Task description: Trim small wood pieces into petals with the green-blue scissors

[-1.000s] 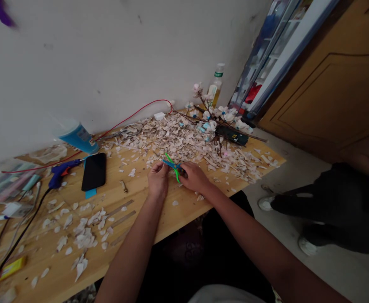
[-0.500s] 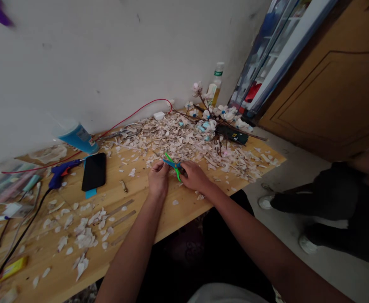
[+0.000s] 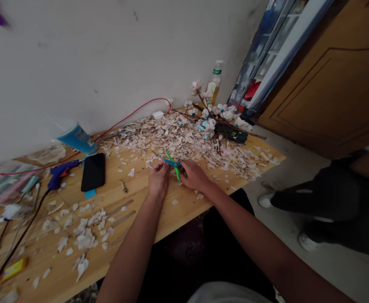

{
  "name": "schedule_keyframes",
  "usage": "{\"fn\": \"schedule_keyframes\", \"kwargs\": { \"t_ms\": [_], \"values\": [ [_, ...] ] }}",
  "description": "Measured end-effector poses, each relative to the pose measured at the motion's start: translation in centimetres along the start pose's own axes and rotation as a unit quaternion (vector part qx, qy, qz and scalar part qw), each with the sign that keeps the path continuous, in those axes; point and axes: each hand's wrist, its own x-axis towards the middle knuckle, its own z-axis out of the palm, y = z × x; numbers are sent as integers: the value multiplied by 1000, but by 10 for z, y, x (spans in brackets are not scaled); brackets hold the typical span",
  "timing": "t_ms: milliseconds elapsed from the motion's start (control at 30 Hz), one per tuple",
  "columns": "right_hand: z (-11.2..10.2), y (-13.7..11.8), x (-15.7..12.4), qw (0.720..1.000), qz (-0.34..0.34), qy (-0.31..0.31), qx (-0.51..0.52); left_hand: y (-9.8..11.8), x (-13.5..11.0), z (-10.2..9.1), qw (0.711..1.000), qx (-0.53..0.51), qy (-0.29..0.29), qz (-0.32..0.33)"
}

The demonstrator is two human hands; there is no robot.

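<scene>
My right hand [image 3: 193,173] is closed around a pair of scissors [image 3: 173,164] with blue and green parts. The blades stand apart and point left, toward my left hand [image 3: 158,176]. That hand is pinched shut at the blade tips; a small pale piece seems to be between its fingertips, too small to make out. Beyond both hands spreads a heap of pale scraps [image 3: 171,134] on the wooden table [image 3: 159,227]. At the heap's right end lie brown twigs with white and blue flowers [image 3: 224,110].
On the left are a black phone [image 3: 93,171], a blue glue gun [image 3: 58,173], a tilted blue cup [image 3: 78,139] and a yellow box cutter [image 3: 6,273]. A bottle [image 3: 215,82] stands by the wall. Another person's dark-clothed legs [image 3: 323,198] are at the right.
My hands and the scissors stay in nearly the same place. The other person at the right has shifted a little. The view has moved slightly.
</scene>
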Motion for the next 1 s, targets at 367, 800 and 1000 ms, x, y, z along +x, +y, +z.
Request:
{"fn": "schedule_keyframes", "kwargs": {
  "t_ms": [367, 800, 1000],
  "values": [
    [-1, 2, -1, 1000, -10, -16, -1, -1, 4, -5, 996, 72, 16, 40],
    [1, 4, -1, 1000, -5, -13, 1, 5, 3, -5, 997, 82, -7, 7],
    [2, 5, -1, 1000, -8, -13, 10, 8, 6, -7, 996, 87, -11, -8]
  ]
}}
